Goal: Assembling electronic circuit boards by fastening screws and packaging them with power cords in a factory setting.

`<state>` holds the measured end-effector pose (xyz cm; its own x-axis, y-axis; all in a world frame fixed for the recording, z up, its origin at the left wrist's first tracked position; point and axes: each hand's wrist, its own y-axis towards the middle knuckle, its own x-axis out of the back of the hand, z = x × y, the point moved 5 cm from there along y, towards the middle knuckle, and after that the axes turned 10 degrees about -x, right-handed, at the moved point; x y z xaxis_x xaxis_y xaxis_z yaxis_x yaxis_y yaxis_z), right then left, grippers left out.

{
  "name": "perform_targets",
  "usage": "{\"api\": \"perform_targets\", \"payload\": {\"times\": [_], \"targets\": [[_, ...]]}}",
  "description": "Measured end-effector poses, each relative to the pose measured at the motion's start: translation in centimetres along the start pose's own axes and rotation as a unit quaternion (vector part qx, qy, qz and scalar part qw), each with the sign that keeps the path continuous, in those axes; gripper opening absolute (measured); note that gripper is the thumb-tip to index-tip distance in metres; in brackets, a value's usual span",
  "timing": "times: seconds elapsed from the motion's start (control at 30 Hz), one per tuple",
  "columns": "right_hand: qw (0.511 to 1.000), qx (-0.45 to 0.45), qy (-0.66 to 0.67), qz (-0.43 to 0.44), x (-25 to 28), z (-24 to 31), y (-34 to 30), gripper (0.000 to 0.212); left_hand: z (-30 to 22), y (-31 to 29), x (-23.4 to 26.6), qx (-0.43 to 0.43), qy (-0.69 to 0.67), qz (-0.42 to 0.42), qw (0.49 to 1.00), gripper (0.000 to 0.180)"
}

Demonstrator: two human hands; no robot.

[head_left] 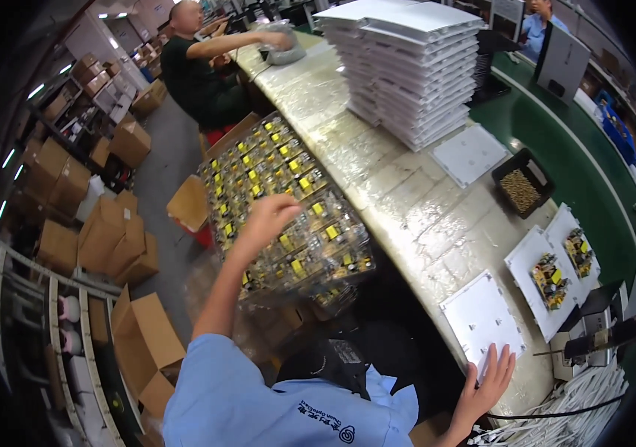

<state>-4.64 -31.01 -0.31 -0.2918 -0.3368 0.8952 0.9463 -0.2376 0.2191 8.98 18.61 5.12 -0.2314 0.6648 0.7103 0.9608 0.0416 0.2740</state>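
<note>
My left hand (271,218) is over a large tray of circuit boards (247,182) with yellow parts, set out in rows beside the bench. Its fingers are drawn together, and whatever they may hold cannot be made out. On the near end of the bench, my right hand (491,378) lies with fingers spread over the lower edge of a flat white panel (474,309). That panel has small raised fittings and no board on it. Farther right, one white panel (526,257) carries a circuit board (550,281), and another board (578,252) sits on the panel behind it.
A tall stack of white panels (415,82) stands on the bench (377,179). Right of it are a single panel (470,154) and a black bin of brass-coloured pieces (520,190). White cables (571,406) bunch at lower right. A co-worker (202,74) sits at far left, near cardboard boxes (109,231).
</note>
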Motion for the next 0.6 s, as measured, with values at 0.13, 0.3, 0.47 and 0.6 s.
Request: {"api": "perform_targets", "payload": {"times": [0.13,0.3,0.47,0.6], "targets": [[1.0,0.027,-0.011,0.003,0.4,-0.2,0.3,0.044,7.6,-6.2,5.8,0.148,0.147,-0.025,0.978,0.017],[0.999,0.035,0.001,0.003,0.3,-0.1,0.1,0.043,10.9,-11.5,7.4,0.157,0.114,-0.036,0.98,0.021],[0.998,0.048,-0.029,-0.014,-0.2,-0.7,0.0,0.043,9.7,-13.1,6.7,0.142,0.111,0.044,0.983,0.022],[0.998,0.044,-0.033,-0.014,0.0,-0.3,0.0,0.043,7.2,-13.2,6.0,0.123,0.181,0.034,0.975,0.031]]}}
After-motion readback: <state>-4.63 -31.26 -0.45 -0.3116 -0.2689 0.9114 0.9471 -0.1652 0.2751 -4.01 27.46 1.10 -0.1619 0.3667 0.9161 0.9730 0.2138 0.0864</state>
